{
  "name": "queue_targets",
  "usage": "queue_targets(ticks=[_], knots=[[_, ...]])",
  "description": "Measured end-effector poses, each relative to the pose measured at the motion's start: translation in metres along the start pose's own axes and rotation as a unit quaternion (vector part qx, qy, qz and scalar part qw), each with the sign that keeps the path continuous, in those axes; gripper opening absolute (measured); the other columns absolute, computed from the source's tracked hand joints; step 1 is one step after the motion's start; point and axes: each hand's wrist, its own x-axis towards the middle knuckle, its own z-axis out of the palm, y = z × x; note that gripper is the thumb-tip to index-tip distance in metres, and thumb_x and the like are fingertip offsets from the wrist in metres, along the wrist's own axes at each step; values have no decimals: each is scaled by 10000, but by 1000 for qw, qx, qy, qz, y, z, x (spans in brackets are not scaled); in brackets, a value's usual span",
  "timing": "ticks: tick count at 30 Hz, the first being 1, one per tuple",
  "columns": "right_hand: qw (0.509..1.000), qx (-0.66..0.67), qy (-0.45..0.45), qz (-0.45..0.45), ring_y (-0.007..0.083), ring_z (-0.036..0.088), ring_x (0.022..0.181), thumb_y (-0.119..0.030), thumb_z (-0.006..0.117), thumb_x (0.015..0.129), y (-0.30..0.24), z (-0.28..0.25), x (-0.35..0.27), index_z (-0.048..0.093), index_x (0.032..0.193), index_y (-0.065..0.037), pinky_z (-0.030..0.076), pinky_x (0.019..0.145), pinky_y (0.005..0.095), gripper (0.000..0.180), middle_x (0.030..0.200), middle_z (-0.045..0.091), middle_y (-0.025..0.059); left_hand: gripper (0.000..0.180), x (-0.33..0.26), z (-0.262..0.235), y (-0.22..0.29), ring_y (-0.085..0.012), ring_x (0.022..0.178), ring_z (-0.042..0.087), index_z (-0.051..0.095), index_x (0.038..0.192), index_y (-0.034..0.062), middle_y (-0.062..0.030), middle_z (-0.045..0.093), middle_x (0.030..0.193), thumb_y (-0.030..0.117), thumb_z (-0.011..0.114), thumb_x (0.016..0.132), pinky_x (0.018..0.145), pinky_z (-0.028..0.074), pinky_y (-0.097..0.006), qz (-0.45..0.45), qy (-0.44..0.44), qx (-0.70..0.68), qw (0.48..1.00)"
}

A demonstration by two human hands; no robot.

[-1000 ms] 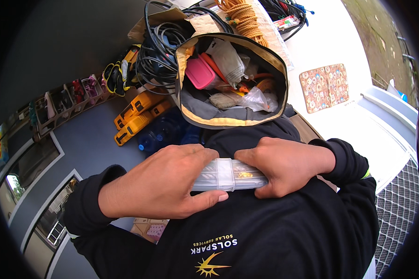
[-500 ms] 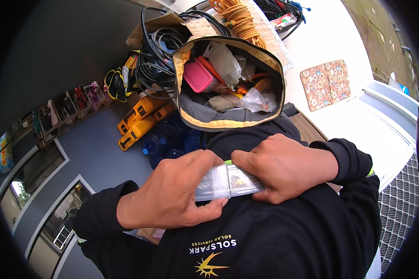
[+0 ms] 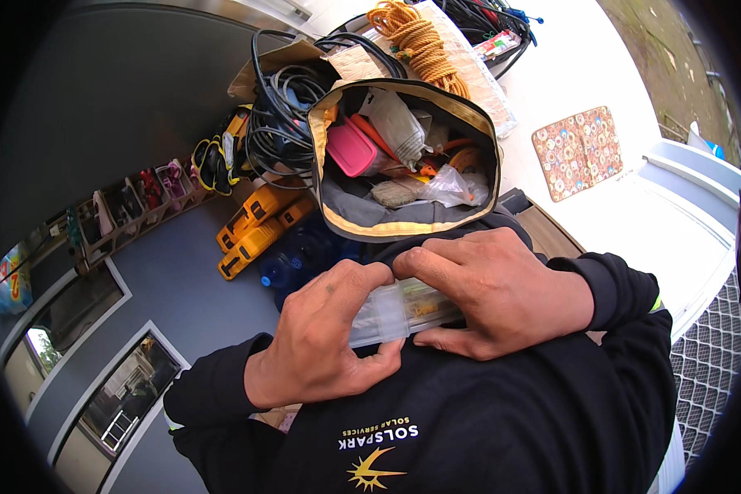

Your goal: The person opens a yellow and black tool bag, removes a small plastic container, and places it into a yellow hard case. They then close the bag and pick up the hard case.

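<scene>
A clear plastic case (image 3: 382,316) with small yellowish pieces inside lies across my lap, between both hands. My left hand (image 3: 317,333) grips its left end, thumb below and fingers over the top. Around the right end my right hand (image 3: 494,292) is closed, with its thumb and fingers pressing the upper and lower edges. Just beyond my hands stands an open dark tool bag (image 3: 362,221) with a tan rim. Inside it are a pink plastic box (image 3: 351,148), a grey-white pouch (image 3: 395,123), a crumpled clear plastic bag (image 3: 449,188) and orange items.
Black cable coils (image 3: 281,115) and yellow power tool parts (image 3: 255,230) lie left of the bag, near blue bottles (image 3: 284,267). Orange rope (image 3: 420,45) rests behind it. A patterned mat (image 3: 578,153) lies on the white floor at right. A shoe rack (image 3: 132,210) stands along the left wall.
My right hand has shifted slightly left, and its fingers now cover more of the case's upper edge. My left forearm has come inward a little. The view has tilted slightly.
</scene>
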Motion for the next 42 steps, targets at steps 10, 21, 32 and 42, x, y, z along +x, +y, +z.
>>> queue_targets(ticks=[10, 21, 32, 42], knots=[[999, 26, -32, -16, 325, 720, 854, -348, 826, 901, -2, 11, -10, 557, 1224, -79, 541, 647, 450, 499, 917, 609, 95, 607, -10, 0, -4, -265, 825, 652, 693, 1115, 42, -74, 675, 1074, 181, 889, 557, 726, 464, -396, 74, 19, 60, 995], [998, 33, -4, -58, 314, 692, 797, -319, 863, 868, 0, 10, -11, 605, 1181, -68, 524, 634, 440, 476, 895, 593, 92, 706, -28, -16, -4, -254, 857, 725, 686, 1352, -42, -140, 741, 1058, 232, 973, 768, 723, 569, -350, 103, -35, 52, 993], [999, 28, 25, 14, 341, 653, 730, -270, 899, 771, 13, -6, -23, 649, 1103, -79, 481, 620, 458, 457, 813, 596, 93, 695, -51, -71, 8, -272, 804, 757, 720, 1252, -47, -170, 770, 1004, 195, 1030, 679, 696, 572, -357, -8, 97, 105, 990], [979, 50, 127, -151, 298, 647, 716, -274, 936, 731, 36, 17, -17, 702, 1186, -34, 499, 616, 419, 566, 854, 612, 86, 654, -61, -16, -16, -274, 1004, 729, 550, 1286, 0, -220, 716, 1141, 208, 852, 745, 880, 562, -373, -96, 129, -402, 902]])
